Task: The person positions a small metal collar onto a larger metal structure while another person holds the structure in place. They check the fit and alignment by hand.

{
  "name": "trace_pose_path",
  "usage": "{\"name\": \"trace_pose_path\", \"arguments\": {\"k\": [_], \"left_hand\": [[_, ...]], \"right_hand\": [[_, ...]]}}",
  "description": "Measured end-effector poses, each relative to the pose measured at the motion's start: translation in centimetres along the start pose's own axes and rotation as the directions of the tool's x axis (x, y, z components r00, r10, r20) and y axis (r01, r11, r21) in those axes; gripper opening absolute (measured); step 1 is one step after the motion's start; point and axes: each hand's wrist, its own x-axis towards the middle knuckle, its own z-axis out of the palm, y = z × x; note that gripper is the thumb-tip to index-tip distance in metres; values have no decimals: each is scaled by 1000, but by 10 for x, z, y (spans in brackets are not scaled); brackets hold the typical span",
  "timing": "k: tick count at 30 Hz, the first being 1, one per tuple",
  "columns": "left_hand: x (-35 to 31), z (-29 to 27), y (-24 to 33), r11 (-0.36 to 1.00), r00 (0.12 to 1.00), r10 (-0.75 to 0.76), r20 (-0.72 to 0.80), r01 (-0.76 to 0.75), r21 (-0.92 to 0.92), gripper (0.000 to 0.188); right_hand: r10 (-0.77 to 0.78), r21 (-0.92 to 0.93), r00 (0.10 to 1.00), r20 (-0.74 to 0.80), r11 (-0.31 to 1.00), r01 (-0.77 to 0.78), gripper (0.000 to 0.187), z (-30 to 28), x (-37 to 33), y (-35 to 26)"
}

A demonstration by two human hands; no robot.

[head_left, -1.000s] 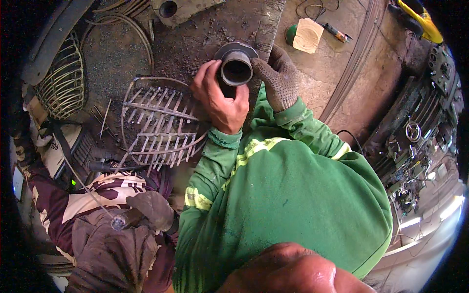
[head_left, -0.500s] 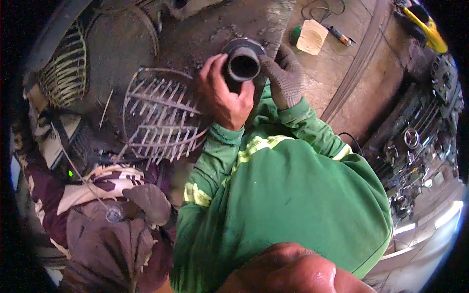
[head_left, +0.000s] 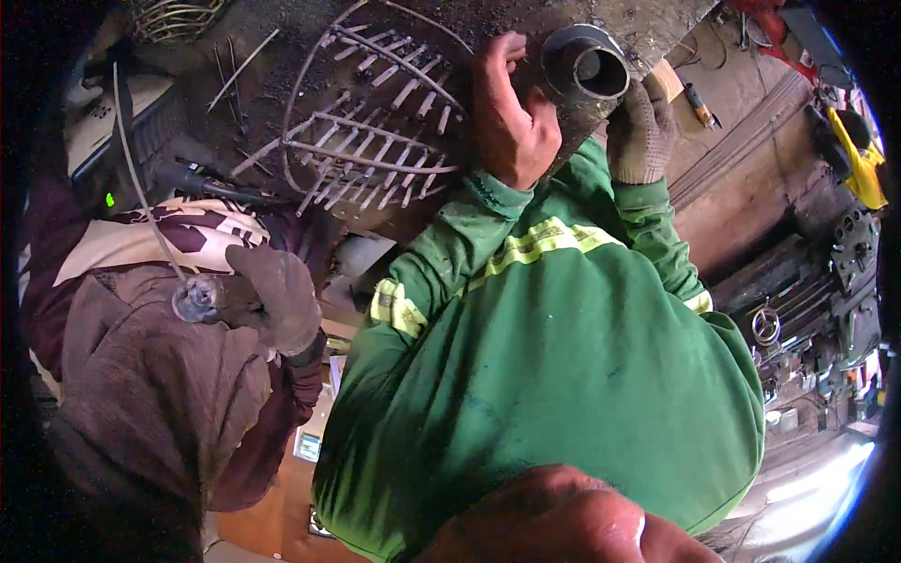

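Observation:
A dark metal pipe piece with a flange (head_left: 557, 68) stands on the dirty dark work surface, its round mouth facing up. My bare left hand (head_left: 516, 127) is beside it on the left, apart from it, with thumb and fingers spread and nothing in them. My gloved right hand (head_left: 642, 136) is at the pipe's lower right side, its fingers curled against the metal. Part of that grip is hidden behind the pipe. To the left of my left hand lies a curved metal frame (head_left: 375, 161) with many short rods across it.
On my left another person in a brown hood (head_left: 141, 385) holds a rod in a gloved hand (head_left: 282, 300). Loose thin rods (head_left: 244, 70) lie on the surface. Right of it are a black-and-orange tool (head_left: 700, 106), a yellow tool (head_left: 859, 169) and racked metal parts (head_left: 798, 310).
My left hand has let go of the pipe piece and opened to its left. The view has shifted, so things appear displaced. The other person's gloved hand has come further into view.

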Motion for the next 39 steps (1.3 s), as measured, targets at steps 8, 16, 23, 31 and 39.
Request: {"name": "trace_pose_path", "arguments": {"k": [8,16,23,31,39], "left_hand": [[-9,4,-4,994,997,76,4,-76,84,71],[-40,-41,30,993,955,112,274,-117,1,34],[-68,-51,5,998,928,55,370,-66,18,24],[-67,-46,-5,999,926,26,377,-41,33,26],[-64,-44,-2,998,911,-48,409,25,63,25]], "right_hand": [[-105,-38,994,16,994,105,36,-29,13,32],[-23,18,997,71,1000,22,37,-33,0,38],[158,-43,968,193,987,-152,22,-19,-13,30],[81,-110,987,140,992,-66,34,-23,-6,30],[-31,14,981,190,999,29,42,-21,3,45]]}}
